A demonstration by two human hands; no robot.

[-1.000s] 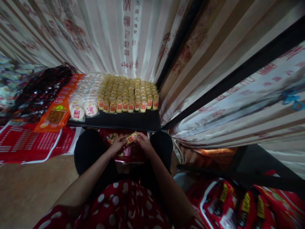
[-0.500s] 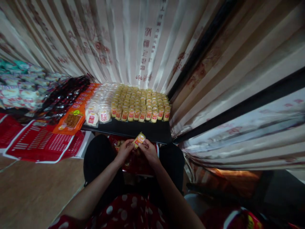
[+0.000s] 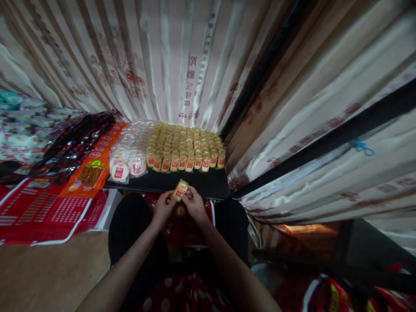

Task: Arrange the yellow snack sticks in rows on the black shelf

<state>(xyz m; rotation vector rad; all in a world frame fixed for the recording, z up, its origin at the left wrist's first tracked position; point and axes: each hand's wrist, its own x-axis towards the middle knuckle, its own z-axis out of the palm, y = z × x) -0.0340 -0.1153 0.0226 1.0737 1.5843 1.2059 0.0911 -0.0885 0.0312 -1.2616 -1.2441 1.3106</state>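
Observation:
Between my hands, above my lap, is a small yellow wrapped snack packet (image 3: 180, 190) with a red and white label, tilted to one side. The fingers of my left hand (image 3: 164, 206) pinch its left edge. On its right side, my right hand (image 3: 194, 203) grips it with thumb and fingers. Just beyond, rows of similar yellow snack packets (image 3: 186, 149) stand on a black table (image 3: 195, 184). Below my hands lies a dark red bag (image 3: 185, 227) between my knees; its contents are mostly hidden by my hands.
Left of the rows are round white wrapped snacks (image 3: 120, 172), an orange snack bag (image 3: 92, 167), dark shiny packets (image 3: 74, 143) and white-and-green packets (image 3: 21, 130). A red printed bag (image 3: 48, 212) hangs at the table's front. Pleated curtains (image 3: 156, 56) and a dark pole (image 3: 312, 149) border the back and right.
My view has shifted slightly, so the table sits lower and more to the left. Both hands still hold the yellow packet, which is now turned more upright.

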